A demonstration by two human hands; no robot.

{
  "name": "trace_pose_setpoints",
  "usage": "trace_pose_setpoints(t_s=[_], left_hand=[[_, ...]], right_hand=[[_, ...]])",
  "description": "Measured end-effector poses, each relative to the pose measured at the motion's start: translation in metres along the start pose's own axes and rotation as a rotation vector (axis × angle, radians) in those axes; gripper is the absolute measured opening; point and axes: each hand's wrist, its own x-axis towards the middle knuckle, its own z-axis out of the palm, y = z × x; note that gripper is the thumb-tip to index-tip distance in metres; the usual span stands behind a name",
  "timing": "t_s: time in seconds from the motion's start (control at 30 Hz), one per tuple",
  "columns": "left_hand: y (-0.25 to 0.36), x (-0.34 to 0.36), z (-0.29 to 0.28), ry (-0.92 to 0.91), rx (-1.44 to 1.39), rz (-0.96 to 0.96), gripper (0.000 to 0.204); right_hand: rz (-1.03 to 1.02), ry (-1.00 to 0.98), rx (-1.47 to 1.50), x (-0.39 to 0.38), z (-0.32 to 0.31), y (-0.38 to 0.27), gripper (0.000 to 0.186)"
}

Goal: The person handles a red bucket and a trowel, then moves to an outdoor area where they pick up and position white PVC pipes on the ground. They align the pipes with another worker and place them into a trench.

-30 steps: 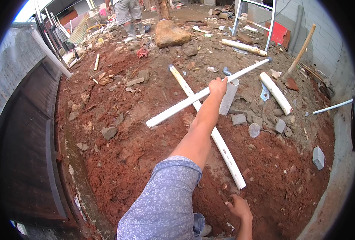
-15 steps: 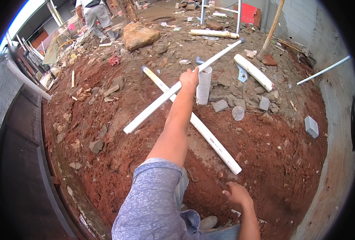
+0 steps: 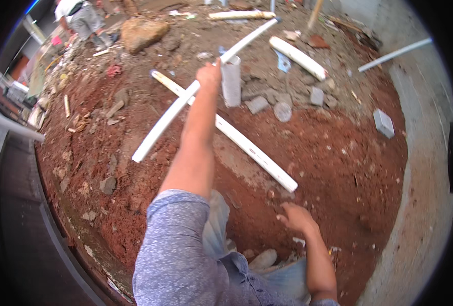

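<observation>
"So, nearest?"
"Right hand [image 3: 296, 218]: empty, fingers loosely bent, just short of the lying pipe [image 3: 254, 152]'s near end."
"Left?"
"Left hand [image 3: 209, 75]: past the lying pipe, clenched round the held pipe [image 3: 167, 121]. Its long axis slants across the lying pipe, near-left to far-right."
"Hidden?"
"Left hand's underside; a stretch of lying pipe behind the left forearm [image 3: 198, 132]. Can't tell if the pipes touch. Held pipe's far tip, beyond the lying pipe, is blurry."
</observation>
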Motion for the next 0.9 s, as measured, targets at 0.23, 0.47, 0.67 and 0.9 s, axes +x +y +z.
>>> trace_pose_setpoints(t_s=[0.23, 0.47, 0.67, 0.9], left_hand=[[0.006, -0.030, -0.025, -0.005, 0.328, 0.237, 0.048], [0.003, -0.021, -0.015, 0.014, 0.340, 0.250, 0.058], [0.000, -0.020, -0.018, 0.020, 0.336, 0.249, 0.057], [0.008, -0.028, -0.019, 0.007, 0.312, 0.237, 0.058]], right_hand=[[0.088, -0.041, 0.022, -0.002, -0.008, -0.005, 0.042], [0.119, -0.060, 0.032, 0.002, -0.002, -0.003, 0.042], [0.128, -0.087, 0.023, 0.006, -0.006, -0.009, 0.042], [0.110, -0.092, 0.007, 0.004, -0.004, -0.010, 0.046]])
